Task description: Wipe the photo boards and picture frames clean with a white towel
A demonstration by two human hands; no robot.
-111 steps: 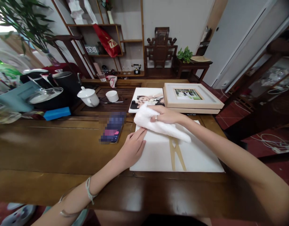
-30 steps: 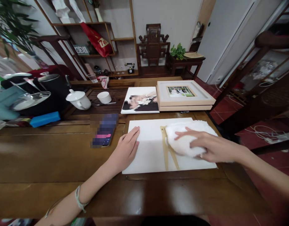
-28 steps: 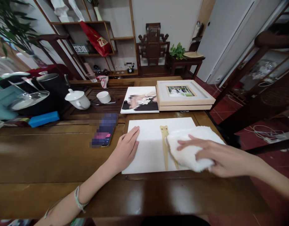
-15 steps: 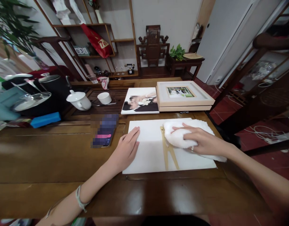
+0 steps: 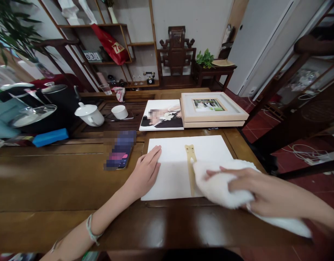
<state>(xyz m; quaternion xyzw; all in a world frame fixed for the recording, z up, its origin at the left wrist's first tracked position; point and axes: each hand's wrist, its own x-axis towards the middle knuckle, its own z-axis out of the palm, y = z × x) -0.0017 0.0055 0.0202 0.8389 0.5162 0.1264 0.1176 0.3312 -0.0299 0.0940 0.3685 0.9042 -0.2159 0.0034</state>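
Note:
A white board (image 5: 178, 159) with a tan wooden stand piece (image 5: 191, 163) lies flat on the wooden table (image 5: 61, 181) in front of me. My left hand (image 5: 146, 173) rests flat on the board's left edge, fingers stretched out together. My right hand (image 5: 262, 194) presses a white cloth (image 5: 220, 185) onto the board's near right corner, fingers spread over it. The cloth trails off to the right past the table's edge.
Behind the board lie a photo print (image 5: 162, 116) and a stacked wooden picture frame (image 5: 213, 107). A phone (image 5: 119, 150) sits left of the board. Further left are a white teapot (image 5: 89, 114), a cup (image 5: 120, 111), a blue sponge (image 5: 50, 137) and black pots (image 5: 58, 98).
My right hand has dragged the cloth from the board's upper right down to its near right corner. My left hand has stayed on the left edge.

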